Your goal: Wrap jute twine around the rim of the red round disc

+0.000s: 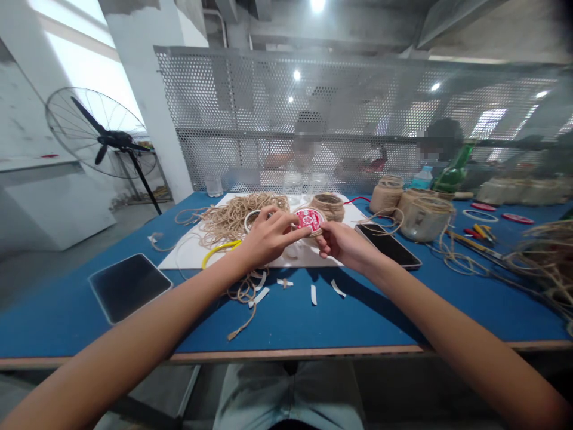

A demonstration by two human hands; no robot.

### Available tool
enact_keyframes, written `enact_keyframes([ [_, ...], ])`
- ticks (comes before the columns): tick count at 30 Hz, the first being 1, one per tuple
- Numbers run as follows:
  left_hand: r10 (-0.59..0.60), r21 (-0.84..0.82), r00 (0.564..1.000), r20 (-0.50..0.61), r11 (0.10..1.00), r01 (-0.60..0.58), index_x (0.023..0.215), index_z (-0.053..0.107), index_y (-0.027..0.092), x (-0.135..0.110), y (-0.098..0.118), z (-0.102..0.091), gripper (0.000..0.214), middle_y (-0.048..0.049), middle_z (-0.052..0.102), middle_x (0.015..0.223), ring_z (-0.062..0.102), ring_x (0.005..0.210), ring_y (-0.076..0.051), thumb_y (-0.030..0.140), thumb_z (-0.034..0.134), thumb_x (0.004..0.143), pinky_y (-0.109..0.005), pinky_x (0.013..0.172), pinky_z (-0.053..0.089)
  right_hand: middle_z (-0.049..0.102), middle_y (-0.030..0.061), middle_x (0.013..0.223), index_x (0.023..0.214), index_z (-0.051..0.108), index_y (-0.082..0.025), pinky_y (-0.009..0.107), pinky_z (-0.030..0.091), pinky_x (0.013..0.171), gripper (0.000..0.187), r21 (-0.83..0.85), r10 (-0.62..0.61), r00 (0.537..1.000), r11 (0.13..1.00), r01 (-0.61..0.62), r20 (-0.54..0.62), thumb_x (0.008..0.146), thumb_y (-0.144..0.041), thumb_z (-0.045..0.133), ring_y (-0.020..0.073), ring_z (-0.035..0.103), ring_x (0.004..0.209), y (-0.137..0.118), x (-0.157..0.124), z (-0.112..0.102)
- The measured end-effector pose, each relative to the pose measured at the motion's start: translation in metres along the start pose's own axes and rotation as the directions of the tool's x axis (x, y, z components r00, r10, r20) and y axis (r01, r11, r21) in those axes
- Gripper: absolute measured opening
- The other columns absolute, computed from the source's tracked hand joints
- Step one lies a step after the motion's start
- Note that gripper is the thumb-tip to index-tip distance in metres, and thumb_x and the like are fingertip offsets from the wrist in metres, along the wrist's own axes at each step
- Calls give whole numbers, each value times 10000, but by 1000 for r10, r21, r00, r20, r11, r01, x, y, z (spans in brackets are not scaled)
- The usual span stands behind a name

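Note:
Both my hands meet over a white board [188, 254] on the blue table [313, 316]. My left hand [267, 236] and my right hand [342, 243] pinch a small round red-and-white lid [308, 220] with jute twine round its rim. A pile of loose jute twine [233, 216] lies behind my left hand. A twine-wrapped jar [329, 206] stands just behind the lid. A yellow ring [218, 249] lies by my left wrist.
A tablet [128, 285] lies at left and a phone [394, 245] by my right wrist. White paper strips [313, 294] lie near the front. Several twine-wrapped jars [423, 216], red lids, tools and tangled twine [544, 257] fill the right side. People sit behind a perforated screen [358, 119]. A fan [102, 140] stands at left.

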State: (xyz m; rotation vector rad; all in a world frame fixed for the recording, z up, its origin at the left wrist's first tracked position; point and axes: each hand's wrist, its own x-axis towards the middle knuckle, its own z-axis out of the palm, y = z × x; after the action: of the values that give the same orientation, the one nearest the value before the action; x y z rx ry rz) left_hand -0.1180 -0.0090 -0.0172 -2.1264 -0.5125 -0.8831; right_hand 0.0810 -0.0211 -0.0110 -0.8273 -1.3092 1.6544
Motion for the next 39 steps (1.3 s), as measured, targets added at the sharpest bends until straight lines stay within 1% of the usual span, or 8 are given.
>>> enact_keyframes([
  [3,10,-7,1000,15,1000,-10,1133,501,326,-1,-1,-1,403,-20,559,980,475,871,-145,103,470,799,-357,861,311,450,-28,490,590,476,-153,218,348,441,201,30,24,1000,999,-24,16,770,-231,431,66,370,415,0,1,-2],
  [8,42,-34,998,53,999,-40,1178,476,300,-1,1,-4,446,-38,545,1023,465,940,-169,136,500,764,-382,900,299,397,-54,460,625,462,-159,189,267,404,128,98,67,997,993,-69,24,745,-199,444,48,285,395,-3,-1,-2],
  [15,24,21,1000,-19,999,-24,1203,446,266,1,8,-5,474,-39,561,1036,468,983,-176,164,527,747,-382,924,283,391,-51,464,636,457,-169,195,245,410,122,121,78,996,989,-83,47,748,-217,447,53,270,406,-5,-2,1],
  [22,-9,42,1000,-28,999,10,1068,511,294,1,9,-5,327,-10,583,972,486,943,-163,182,534,762,-390,921,257,381,-50,447,620,469,-161,190,246,409,161,99,110,991,988,-117,72,763,-212,417,54,264,402,-6,-4,5],
  [26,17,42,998,-63,999,-14,1040,520,300,0,9,-3,307,10,586,900,486,891,-146,177,544,760,-382,911,253,391,-51,452,631,474,-162,188,270,416,157,108,136,986,983,-146,91,762,-237,433,55,284,406,-6,-5,5],
  [31,-15,4,995,-102,1000,15,994,532,285,0,10,-2,272,21,589,840,481,855,-137,160,557,754,-362,896,268,433,-34,478,640,487,-162,194,329,440,178,150,152,981,974,-170,121,778,-262,436,65,359,428,-5,-5,4],
  [36,-15,3,991,-131,1000,16,989,537,278,-1,9,-2,287,29,587,819,486,842,-131,139,560,738,-363,899,268,511,4,538,693,548,-146,252,442,566,233,163,176,974,966,-199,141,810,-291,408,86,451,463,-5,-4,5],
  [39,-16,13,990,-138,1000,17,985,538,278,-1,9,-3,289,32,588,817,490,837,-126,136,560,735,-362,903,268,525,16,566,737,574,-143,277,462,605,280,192,169,972,961,-199,161,825,-344,400,98,474,492,-7,-5,5],
])
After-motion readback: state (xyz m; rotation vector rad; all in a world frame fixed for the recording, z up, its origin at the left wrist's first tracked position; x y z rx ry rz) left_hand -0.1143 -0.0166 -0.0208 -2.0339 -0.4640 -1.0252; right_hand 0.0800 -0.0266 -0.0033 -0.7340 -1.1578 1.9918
